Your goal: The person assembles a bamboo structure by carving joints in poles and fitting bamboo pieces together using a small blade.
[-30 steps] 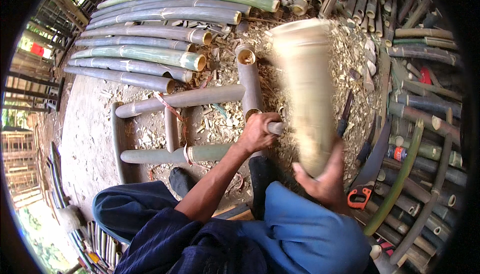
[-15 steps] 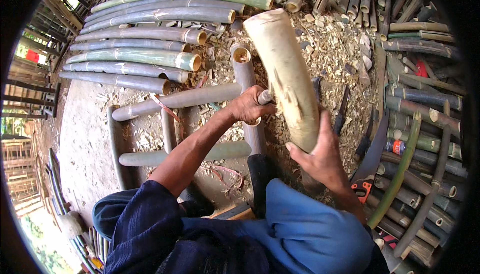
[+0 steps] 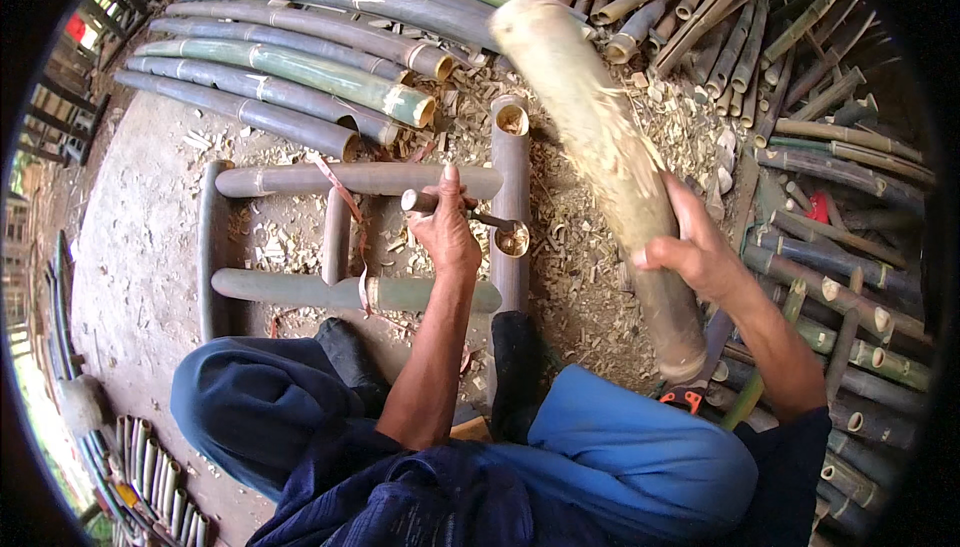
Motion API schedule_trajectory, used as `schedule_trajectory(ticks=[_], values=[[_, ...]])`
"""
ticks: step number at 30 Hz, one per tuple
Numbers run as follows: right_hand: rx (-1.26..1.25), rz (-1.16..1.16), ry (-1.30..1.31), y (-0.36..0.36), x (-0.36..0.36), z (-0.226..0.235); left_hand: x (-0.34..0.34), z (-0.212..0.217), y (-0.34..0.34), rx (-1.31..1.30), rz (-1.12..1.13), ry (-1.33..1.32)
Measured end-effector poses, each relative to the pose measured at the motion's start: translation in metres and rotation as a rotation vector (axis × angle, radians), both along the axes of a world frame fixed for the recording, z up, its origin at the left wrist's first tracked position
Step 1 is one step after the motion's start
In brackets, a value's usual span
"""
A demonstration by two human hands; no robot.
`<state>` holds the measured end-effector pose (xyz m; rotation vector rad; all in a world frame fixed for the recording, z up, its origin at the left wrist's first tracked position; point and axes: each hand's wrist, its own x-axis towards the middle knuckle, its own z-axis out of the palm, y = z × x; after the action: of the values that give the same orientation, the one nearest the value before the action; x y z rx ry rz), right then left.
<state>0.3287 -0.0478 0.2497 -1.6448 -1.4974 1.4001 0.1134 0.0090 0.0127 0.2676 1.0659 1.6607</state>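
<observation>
My left hand (image 3: 446,230) is wrapped round the handle of a chisel (image 3: 420,202), thumb stretched along it. The handle's butt points left. The chisel's metal shank runs right to a hole holding pale chips in an upright bamboo post (image 3: 510,172). My right hand (image 3: 690,247) grips a thick, pale wooden club (image 3: 600,132), its side splintered and frayed. The club slants above the ground, right of the post, its far end apart from the chisel. The post belongs to a bamboo frame with two long rails (image 3: 350,179) and a short crosspiece (image 3: 336,237).
Long bamboo poles (image 3: 290,77) lie side by side at the far left. Cut bamboo pieces (image 3: 850,347) are stacked on the right, with an orange-handled saw (image 3: 683,400) near them. Wood chips (image 3: 580,277) cover the ground. My dark-covered foot (image 3: 515,357) rests near the post.
My left hand has moved left and turned the chisel, so its handle now points left and its shank toward the post's hole. The club has swung rightward, away from the chisel. The view has shifted.
</observation>
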Motion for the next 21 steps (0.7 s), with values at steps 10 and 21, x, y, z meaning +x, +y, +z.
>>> schedule_trajectory(ticks=[10,21], values=[[0.199,0.329,-0.173,0.062,-0.056,-0.020,0.016,-0.010,-0.002,-0.103,0.016,-0.271],[0.717,0.607,-0.445,0.058,-0.077,-0.035,0.024,-0.023,-0.033,0.106,-0.003,-0.302]])
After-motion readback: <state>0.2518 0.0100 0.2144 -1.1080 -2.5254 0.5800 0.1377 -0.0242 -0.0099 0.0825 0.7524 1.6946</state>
